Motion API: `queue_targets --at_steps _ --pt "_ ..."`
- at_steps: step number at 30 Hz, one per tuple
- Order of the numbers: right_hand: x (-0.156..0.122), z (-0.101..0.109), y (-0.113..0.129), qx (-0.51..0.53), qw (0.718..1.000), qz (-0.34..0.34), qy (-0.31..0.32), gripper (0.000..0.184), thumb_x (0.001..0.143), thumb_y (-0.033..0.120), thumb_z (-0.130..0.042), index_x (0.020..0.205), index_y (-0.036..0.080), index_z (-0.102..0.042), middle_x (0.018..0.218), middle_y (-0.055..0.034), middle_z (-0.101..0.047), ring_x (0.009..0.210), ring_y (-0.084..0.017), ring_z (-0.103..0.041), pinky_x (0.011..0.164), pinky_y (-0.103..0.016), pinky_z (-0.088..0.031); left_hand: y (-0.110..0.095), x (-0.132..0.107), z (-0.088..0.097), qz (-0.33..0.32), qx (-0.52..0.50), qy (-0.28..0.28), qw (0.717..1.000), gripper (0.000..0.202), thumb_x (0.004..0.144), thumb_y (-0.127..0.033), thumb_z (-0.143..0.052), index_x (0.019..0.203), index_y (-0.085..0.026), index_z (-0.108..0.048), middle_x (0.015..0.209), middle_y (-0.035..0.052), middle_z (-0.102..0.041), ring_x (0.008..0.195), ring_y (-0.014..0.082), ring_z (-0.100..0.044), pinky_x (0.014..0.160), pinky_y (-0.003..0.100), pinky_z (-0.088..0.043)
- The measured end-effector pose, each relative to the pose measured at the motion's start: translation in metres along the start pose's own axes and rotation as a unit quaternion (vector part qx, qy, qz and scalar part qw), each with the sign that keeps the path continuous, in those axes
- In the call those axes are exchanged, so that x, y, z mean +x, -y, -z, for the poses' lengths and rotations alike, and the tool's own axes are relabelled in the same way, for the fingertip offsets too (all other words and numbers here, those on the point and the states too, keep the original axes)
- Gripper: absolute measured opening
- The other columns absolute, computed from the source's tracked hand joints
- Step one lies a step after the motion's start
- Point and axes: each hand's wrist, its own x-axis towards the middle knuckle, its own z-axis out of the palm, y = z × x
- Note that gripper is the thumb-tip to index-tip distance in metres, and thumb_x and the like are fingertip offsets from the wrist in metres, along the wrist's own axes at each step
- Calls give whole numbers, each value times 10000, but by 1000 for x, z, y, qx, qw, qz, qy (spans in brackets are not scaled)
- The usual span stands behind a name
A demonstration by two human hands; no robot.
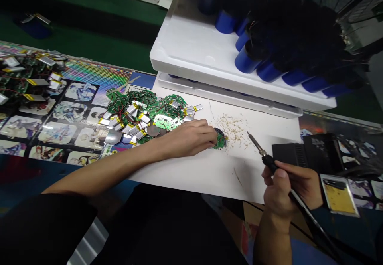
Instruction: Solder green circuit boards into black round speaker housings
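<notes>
- The left arm (119, 165) stretches across the white board (209, 177), forearm low and nearly flat, with the left hand (191, 138) reaching out palm down.
- Its fingers (209, 131) are bunched and closed on a small green circuit board (220, 141), apparently pinching it, which lies on the white board just beyond the hand.
- The right hand (281, 189) is raised at the lower right, its fingers (279, 173) wrapped around a soldering iron (267, 161) in a pen-like hold, with the tip pointing up the board, near the circuit board but not touching it.
- Pale solder flecks (235, 131) lie scattered between the tip and the circuit board.
- A heap of green circuit boards with pouch batteries (143, 115) lies left of the left hand.
</notes>
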Motion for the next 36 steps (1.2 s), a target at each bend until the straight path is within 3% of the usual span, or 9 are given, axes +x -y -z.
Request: queue_targets --at_steps 5,11,22,26,28,31,34,36 --pt "5 -9 -22 24 999 -7 27 306 889 411 -821 1035 180 -684 688 28 -702 472 -107 -599 419 -217 -455 -1 1 1 2 0 3 1000 221 1130 -263 -513 1087 -172 -710 1115 56 -787 1005 207 -628 924 324 -492" --pt "4 -16 -42 49 993 -55 91 309 917 425 -798 1077 189 -679 756 -3 -728 516 -119 -630 425 -212 -446 -1 0 2 12 -6 11 1000 210 1127 -274 -522 1074 -180 -702 1118 60 -783 1011 210 -636 913 325 -498" --pt "2 -15 -49 30 992 -93 78 389 886 493 -809 1112 191 -713 815 -44 -754 549 -132 -631 472 -244 -509 2 0 4 -37 -31 -34 998 211 1109 -285 -585 1049 -171 -753 1096 67 -824 993 189 -695 935 331 -542" --pt "3 -13 -56 20 990 -106 86 484 830 529 -841 1153 188 -723 835 -55 -774 557 -154 -641 508 -281 -567 1 2 14 -36 -92 -49 994 196 1085 -342 -648 1078 -180 -759 1101 76 -825 1045 182 -732 990 343 -570" --pt "3 -14 -58 12 991 -110 72 530 805 568 -842 1164 194 -733 858 -57 -779 576 -168 -654 560 -311 -609 -1 3 30 -19 -133 -79 988 202 1064 -376 -678 1090 -186 -744 1101 84 -813 1070 188 -743 1008 363 -585" --pt "2 -16 -57 -13 990 -121 71 592 791 647 -806 1189 214 -742 853 -48 -770 605 -188 -679 607 -319 -617 -19 9 74 4 -151 -143 978 351 999 -459 -748 1218 -192 -688 1193 135 -765 1110 227 -729 967 395 -615" --pt "2 -16 -55 -25 986 -142 85 598 811 671 -764 1231 247 -724 842 -34 -753 662 -210 -702 657 -327 -613 -65 24 133 -50 -127 -201 970 810 898 -622 -811 1514 -206 -487 1455 213 -643 1189 273 -713 897 369 -638" --pt "2 -15 -56 -37 984 -147 93 610 807 694 -745 1237 263 -718 845 -40 -752 691 -232 -712 693 -361 -616 -104 35 172 -63 -68 -217 972 916 941 -772 -642 1651 -278 -341 1630 155 -513 1350 335 -659 953 402 -633"
